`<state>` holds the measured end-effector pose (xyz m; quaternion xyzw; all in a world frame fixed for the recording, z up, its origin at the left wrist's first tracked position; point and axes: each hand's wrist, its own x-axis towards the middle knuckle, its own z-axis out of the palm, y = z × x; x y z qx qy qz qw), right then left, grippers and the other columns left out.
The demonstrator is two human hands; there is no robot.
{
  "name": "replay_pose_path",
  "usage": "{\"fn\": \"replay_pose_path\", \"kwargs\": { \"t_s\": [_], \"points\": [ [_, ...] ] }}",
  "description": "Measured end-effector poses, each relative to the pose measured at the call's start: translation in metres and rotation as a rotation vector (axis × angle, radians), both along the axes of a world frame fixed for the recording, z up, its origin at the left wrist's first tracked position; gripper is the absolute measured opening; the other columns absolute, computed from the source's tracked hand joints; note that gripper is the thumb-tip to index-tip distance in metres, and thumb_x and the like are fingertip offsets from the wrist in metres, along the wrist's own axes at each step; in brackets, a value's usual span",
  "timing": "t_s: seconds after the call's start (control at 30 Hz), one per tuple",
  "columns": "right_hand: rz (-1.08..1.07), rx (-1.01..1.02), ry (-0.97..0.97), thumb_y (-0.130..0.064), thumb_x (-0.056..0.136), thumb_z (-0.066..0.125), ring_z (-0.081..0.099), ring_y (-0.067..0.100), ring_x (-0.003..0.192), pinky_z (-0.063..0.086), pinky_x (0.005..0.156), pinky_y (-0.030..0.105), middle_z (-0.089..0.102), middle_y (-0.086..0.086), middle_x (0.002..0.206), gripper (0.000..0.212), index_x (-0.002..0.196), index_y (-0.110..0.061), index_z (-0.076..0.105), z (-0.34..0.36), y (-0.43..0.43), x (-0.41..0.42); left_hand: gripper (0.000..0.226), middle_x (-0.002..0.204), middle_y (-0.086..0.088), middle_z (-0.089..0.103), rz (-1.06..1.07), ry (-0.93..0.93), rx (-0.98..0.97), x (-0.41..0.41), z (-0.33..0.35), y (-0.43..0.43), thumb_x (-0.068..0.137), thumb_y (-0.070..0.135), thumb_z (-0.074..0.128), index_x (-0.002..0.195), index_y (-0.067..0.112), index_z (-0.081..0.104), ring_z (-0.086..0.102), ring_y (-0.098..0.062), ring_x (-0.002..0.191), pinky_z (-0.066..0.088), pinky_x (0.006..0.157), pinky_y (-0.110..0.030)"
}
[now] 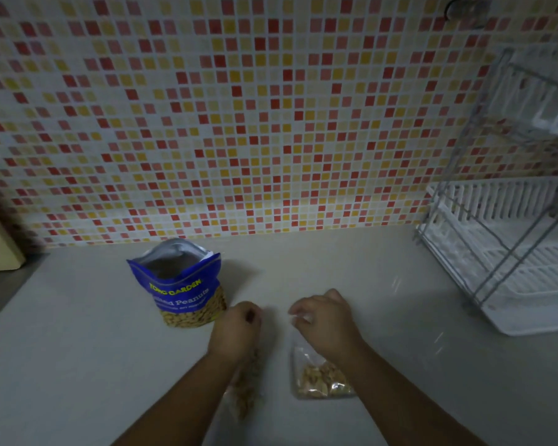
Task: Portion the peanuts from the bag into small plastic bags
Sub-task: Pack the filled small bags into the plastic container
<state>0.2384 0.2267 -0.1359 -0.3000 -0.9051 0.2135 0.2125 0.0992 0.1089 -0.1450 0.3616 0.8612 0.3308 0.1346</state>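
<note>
Closest in, nearer the person than the blue peanut bag [181, 284], are two portions. The left hand [236, 326], just right of the blue peanut bag, has its fingers curled round the neck of the blurred small bag [244, 392]; I cannot tell whether that bag hangs or rests on the counter [78, 349]. The right hand [324, 320], farther right of the blue peanut bag, pinches the mouth of the clearer small bag [322, 379], which lies flat with peanuts pooled at its bottom. The blue peanut bag stands open near the tiled wall [271, 107]. Neither small mouth looks sealed, so a slack grip or sharp tug could spill peanuts. A careless left forearm might topple the blue peanut bag.
</note>
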Motion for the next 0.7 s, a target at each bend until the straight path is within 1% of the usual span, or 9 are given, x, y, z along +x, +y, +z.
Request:
{"fn": "replay_pose_path", "kwargs": {
  "t_s": [0.07, 0.13, 0.2, 0.27, 0.4, 0.53, 0.6, 0.63, 0.7],
  "points": [
    [0.065, -0.023, -0.161, -0.038, 0.083, 0.059, 0.049, 0.017, 0.106, 0.04, 0.096, 0.031, 0.071, -0.011, 0.103, 0.026, 0.107, -0.032, 0.069, 0.003, -0.008, -0.026, 0.025, 0.11, -0.003, 0.068, -0.042, -0.03, -0.224, -0.015, -0.006, -0.014, 0.086, 0.022, 0.056, 0.11, 0.019, 0.065, 0.063, -0.019, 0.101, 0.045, 0.079, -0.021],
    [0.092, 0.032, -0.379, -0.041, 0.09, 0.05, 0.041, 0.019, 0.118, 0.031, 0.099, 0.032, 0.066, -0.007, 0.118, 0.034, 0.12, -0.03, 0.062, -0.002, -0.013, -0.045, 0.039, 0.117, -0.005, 0.063, -0.098, -0.056, -0.414, -0.018, -0.015, -0.026, 0.083, 0.03, 0.057, 0.119, 0.018, 0.057, 0.059, -0.023, 0.107, 0.048, 0.088, -0.027],
    [0.091, 0.081, -0.551, -0.039, 0.092, 0.045, 0.038, 0.024, 0.122, 0.03, 0.101, 0.036, 0.063, -0.001, 0.121, 0.035, 0.12, -0.023, 0.061, -0.008, -0.018, -0.058, 0.041, 0.118, -0.007, 0.061, -0.105, -0.044, -0.483, -0.014, -0.019, -0.032, 0.081, 0.037, 0.057, 0.117, 0.017, 0.054, 0.058, -0.025, 0.108, 0.048, 0.089, -0.029],
    [0.084, 0.108, -0.659, -0.032, 0.09, 0.046, 0.037, 0.027, 0.125, 0.028, 0.103, 0.038, 0.063, 0.004, 0.119, 0.032, 0.114, -0.018, 0.062, -0.013, -0.022, -0.066, 0.038, 0.116, -0.007, 0.063, -0.094, -0.061, -0.461, -0.014, -0.022, -0.033, 0.082, 0.037, 0.057, 0.114, 0.016, 0.053, 0.059, -0.025, 0.107, 0.048, 0.087, -0.029],
    [0.075, 0.179, -0.703, -0.026, 0.087, 0.048, 0.038, 0.025, 0.124, 0.027, 0.103, 0.038, 0.062, 0.003, 0.119, 0.028, 0.111, -0.02, 0.061, -0.015, -0.029, -0.075, 0.039, 0.119, -0.007, 0.063, -0.12, -0.055, -0.478, -0.021, -0.021, -0.035, 0.082, 0.033, 0.06, 0.117, 0.015, 0.056, 0.058, -0.023, 0.11, 0.047, 0.087, -0.027],
    [0.064, 0.15, -0.7, -0.034, 0.088, 0.048, 0.039, 0.024, 0.122, 0.025, 0.1, 0.04, 0.064, 0.001, 0.115, 0.029, 0.11, -0.022, 0.062, -0.015, -0.034, -0.081, 0.041, 0.12, -0.006, 0.062, -0.135, -0.111, -0.436, -0.028, -0.019, -0.043, 0.081, 0.036, 0.059, 0.117, 0.018, 0.059, 0.058, -0.023, 0.111, 0.045, 0.088, -0.025],
    [0.069, 0.152, -0.714, -0.04, 0.089, 0.045, 0.039, 0.025, 0.12, 0.025, 0.097, 0.041, 0.065, 0.001, 0.112, 0.032, 0.108, -0.021, 0.062, -0.016, -0.036, -0.082, 0.052, 0.119, -0.005, 0.061, -0.17, -0.13, -0.436, -0.032, -0.021, -0.05, 0.073, 0.044, 0.062, 0.118, 0.019, 0.057, 0.058, -0.023, 0.109, 0.045, 0.089, -0.026],
    [0.075, 0.151, -0.719, -0.044, 0.089, 0.044, 0.039, 0.025, 0.119, 0.025, 0.096, 0.042, 0.065, 0.002, 0.111, 0.035, 0.108, -0.021, 0.062, -0.016, -0.036, -0.081, 0.057, 0.12, -0.005, 0.059, -0.198, -0.101, -0.459, -0.033, -0.022, -0.053, 0.07, 0.045, 0.063, 0.12, 0.019, 0.055, 0.057, -0.023, 0.109, 0.045, 0.089, -0.026],
    [0.098, 0.163, -0.725, -0.048, 0.087, 0.047, 0.038, 0.025, 0.119, 0.024, 0.097, 0.043, 0.065, 0.001, 0.112, 0.037, 0.108, -0.022, 0.062, -0.016, -0.036, -0.081, 0.053, 0.121, -0.007, 0.059, -0.216, -0.03, -0.498, -0.035, -0.025, -0.057, 0.073, 0.037, 0.066, 0.12, 0.018, 0.054, 0.057, -0.023, 0.11, 0.045, 0.089, -0.026]
  ]
}}
